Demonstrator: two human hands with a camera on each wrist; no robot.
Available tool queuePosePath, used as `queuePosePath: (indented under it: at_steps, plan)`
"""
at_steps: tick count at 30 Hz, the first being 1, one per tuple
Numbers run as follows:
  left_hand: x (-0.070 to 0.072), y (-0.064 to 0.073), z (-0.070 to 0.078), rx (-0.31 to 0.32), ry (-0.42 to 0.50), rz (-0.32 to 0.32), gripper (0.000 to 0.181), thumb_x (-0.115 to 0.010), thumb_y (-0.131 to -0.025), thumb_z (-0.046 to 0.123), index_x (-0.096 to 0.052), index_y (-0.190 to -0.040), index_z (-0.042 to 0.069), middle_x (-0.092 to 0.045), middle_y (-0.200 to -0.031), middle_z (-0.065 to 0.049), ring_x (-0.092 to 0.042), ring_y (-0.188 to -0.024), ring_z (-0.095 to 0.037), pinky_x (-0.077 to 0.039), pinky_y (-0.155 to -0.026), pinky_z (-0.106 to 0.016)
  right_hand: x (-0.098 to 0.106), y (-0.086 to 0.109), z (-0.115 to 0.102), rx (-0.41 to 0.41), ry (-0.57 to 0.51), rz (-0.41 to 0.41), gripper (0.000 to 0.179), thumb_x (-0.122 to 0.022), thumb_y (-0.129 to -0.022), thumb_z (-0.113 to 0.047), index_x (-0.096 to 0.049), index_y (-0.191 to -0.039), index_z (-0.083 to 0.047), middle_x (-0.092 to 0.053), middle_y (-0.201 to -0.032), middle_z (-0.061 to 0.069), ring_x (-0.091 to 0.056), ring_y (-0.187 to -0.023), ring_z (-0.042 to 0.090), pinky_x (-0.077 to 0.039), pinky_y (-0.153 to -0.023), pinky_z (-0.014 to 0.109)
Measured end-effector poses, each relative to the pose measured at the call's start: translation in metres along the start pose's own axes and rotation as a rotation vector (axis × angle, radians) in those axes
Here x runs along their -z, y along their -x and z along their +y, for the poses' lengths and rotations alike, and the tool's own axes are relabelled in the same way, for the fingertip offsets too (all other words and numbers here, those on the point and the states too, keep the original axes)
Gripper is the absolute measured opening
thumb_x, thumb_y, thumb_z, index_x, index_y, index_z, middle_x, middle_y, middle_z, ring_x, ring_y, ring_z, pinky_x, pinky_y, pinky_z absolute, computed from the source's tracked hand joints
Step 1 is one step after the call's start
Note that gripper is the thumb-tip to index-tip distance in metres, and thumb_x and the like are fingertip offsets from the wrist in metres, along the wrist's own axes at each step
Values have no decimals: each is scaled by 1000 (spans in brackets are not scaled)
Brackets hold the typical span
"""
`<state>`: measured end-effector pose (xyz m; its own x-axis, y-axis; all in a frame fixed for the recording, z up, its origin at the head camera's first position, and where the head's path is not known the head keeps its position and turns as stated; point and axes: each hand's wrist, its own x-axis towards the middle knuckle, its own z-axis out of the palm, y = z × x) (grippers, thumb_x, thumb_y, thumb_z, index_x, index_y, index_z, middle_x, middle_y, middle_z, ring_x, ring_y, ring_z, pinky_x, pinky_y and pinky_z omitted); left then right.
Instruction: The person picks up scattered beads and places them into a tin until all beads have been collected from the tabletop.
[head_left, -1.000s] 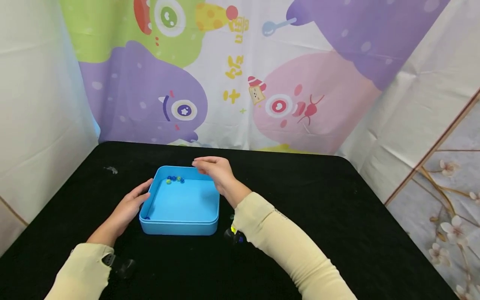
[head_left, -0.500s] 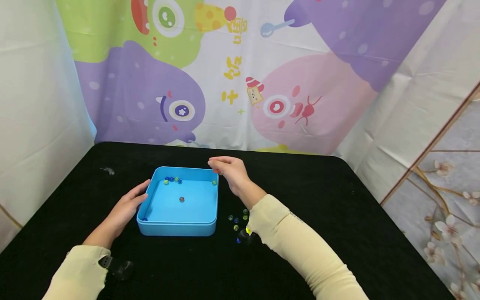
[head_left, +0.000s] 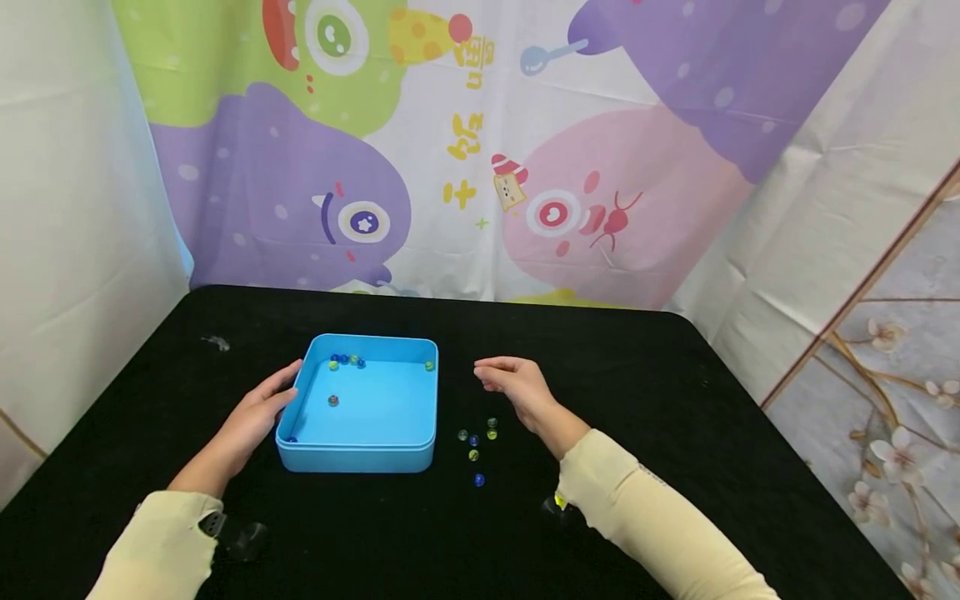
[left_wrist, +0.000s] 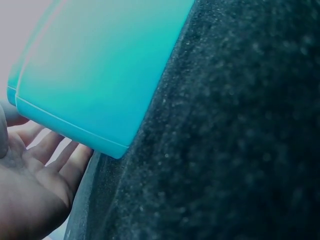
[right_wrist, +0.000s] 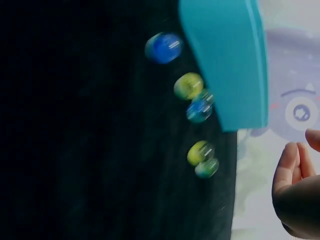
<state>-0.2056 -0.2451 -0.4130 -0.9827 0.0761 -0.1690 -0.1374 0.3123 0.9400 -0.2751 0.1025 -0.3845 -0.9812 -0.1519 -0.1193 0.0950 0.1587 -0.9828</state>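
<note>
My left hand (head_left: 258,417) rests against the left wall of a shallow blue box (head_left: 356,460). In the left wrist view its straight fingers (left_wrist: 75,162) lie along the box's side. Several blue and yellow-green marbles (head_left: 344,359) cluster at the box's back left. A yellow-green marble (head_left: 429,366) sits in the back right corner, a reddish-brown marble (head_left: 333,401) left of the middle. My right hand (head_left: 525,396) hovers right of the box, fingertips near the thumb; nothing shows between them in the right wrist view. Below it lie loose marbles (head_left: 473,456), clear, yellow-green and blue.
A black cloth (head_left: 637,400) covers the table. A small clear scrap (head_left: 217,342) lies at the back left. Behind the table hangs a curtain (head_left: 465,250) with cartoon figures, and pale sheets (head_left: 82,208) stand at the sides.
My right hand has moved from over the box's back rim to the right, away from it. Two more marbles show in the box; the reddish-brown one has rolled left. My left hand stays put.
</note>
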Motion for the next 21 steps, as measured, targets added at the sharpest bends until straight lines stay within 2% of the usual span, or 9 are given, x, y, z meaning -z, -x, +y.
queuePosePath:
  at_steps: [5,9,13,21]
  plan:
    - [0,0,0,0,-2,5,54,-26,-102,26,-6,-151,13,0,-154,-20,-8,-136,-46,-19,-104,-62,17,3,19,-46,8,-105,31,-59,-91,-8,-58,-117,8,-58,-116,20,-56,-105,34,-45,-94,41]
    - [0,1,0,1,-3,5,55,-26,-102,27,-5,-151,13,0,-153,-20,-6,-136,-45,-18,-104,-62,26,5,30,-57,60,-214,31,-53,-93,-5,-54,-121,9,-53,-123,21,-54,-110,31,-45,-94,38]
    - [0,1,0,7,-9,2,55,-26,-102,30,-5,-151,14,1,-153,-20,-4,-136,-46,-16,-104,-64,33,9,36,-51,128,-279,30,-50,-93,-2,-52,-122,9,-54,-121,20,-54,-109,28,-44,-96,38]
    - [0,0,0,4,-6,4,55,-26,-102,30,-5,-151,14,1,-154,-20,-3,-136,-46,-16,-103,-65,35,10,40,-61,273,-329,32,-49,-89,7,-57,-120,5,-58,-113,13,-56,-100,22,-46,-91,36]
